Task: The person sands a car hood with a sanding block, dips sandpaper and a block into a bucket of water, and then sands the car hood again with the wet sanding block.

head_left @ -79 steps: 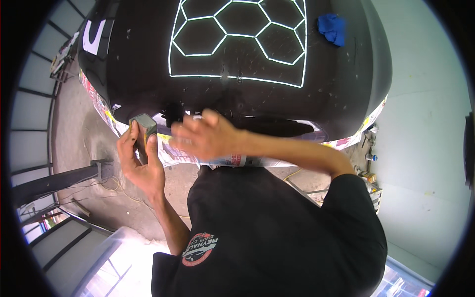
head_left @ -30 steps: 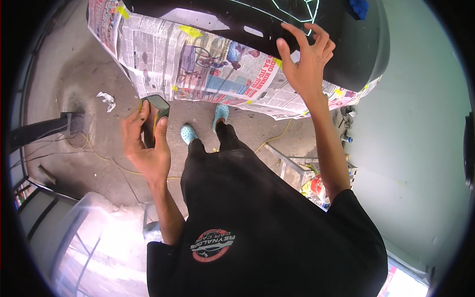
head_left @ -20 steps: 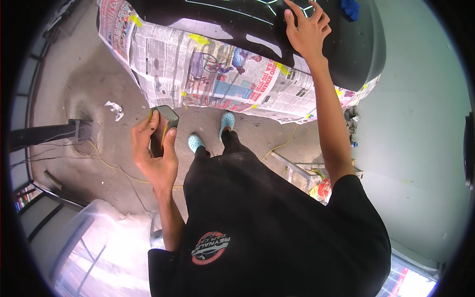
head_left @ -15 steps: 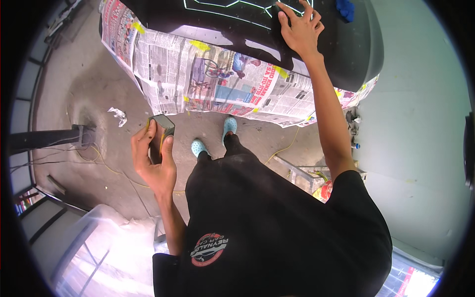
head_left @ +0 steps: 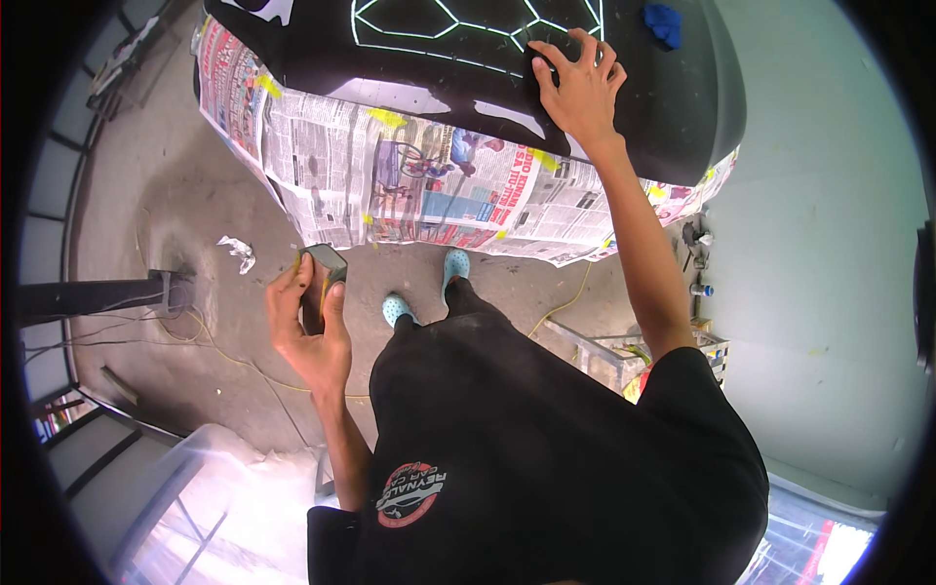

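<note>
My left hand (head_left: 314, 327) is closed around a small dark rectangular block (head_left: 330, 259) with a grey-green end face. Its exact kind does not show. My right hand (head_left: 588, 97) reaches onto a glossy black car panel (head_left: 409, 70), fingers bent and pressing on the surface. Something dark seems to lie beneath those fingertips, but it blends into the black paint. Bright hexagon-shaped light lines reflect in the panel just left of that hand. A crumpled blue cloth (head_left: 663, 25) rests on the panel to its right.
Newspaper sheets (head_left: 331, 146) held by yellow tape cover the side below the panel. A dark post (head_left: 97, 294) with cables is on the left. A low metal stand (head_left: 609, 356) stands by the pale wall (head_left: 829, 244) on the right. A yellow cord (head_left: 229, 353) crosses the floor.
My right hand has moved slightly down and left across the panel. The view has tilted, so more of the panel and the blue cloth shows. My left hand still holds the block.
</note>
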The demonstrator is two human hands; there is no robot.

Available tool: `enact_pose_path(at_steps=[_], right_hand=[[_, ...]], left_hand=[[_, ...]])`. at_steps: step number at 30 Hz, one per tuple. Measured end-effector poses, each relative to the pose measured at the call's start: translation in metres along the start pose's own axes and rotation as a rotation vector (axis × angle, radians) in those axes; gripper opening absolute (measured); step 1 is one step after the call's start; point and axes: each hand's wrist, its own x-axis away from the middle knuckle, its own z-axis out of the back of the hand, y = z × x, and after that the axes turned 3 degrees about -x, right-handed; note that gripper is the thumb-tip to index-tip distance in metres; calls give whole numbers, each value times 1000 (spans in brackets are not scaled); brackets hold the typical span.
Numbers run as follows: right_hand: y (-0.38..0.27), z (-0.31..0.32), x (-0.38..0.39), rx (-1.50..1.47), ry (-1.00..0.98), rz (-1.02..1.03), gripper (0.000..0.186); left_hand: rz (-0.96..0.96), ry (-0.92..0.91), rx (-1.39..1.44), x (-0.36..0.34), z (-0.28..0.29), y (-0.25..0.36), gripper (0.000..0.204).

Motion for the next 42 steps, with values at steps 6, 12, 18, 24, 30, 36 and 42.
enact_pose_path(at_steps=[6,12,18,24,30,36,42], right_hand=[[10,16,5,-188,58,-195,25],[60,21,-6,-138,76,-395,39],[107,20,-15,-90,96,-538,42],[211,-14,-36,15,136,-736,56],[266,-66,-59,41,2,-838,79],[279,-97,-73,15,-68,-844,79],[275,-97,-91,5,-29,-810,71]], left_hand=[[9,-5,101,-8,-9,3,39],[-25,-4,86,-17,-16,4,41],[-48,-86,24,-35,-23,-1,44],[-87,-86,-17,-73,-38,3,44],[-92,5,-11,-125,-53,15,43],[-112,35,-111,-169,-59,13,42],[-87,54,-85,-204,-61,2,42]])
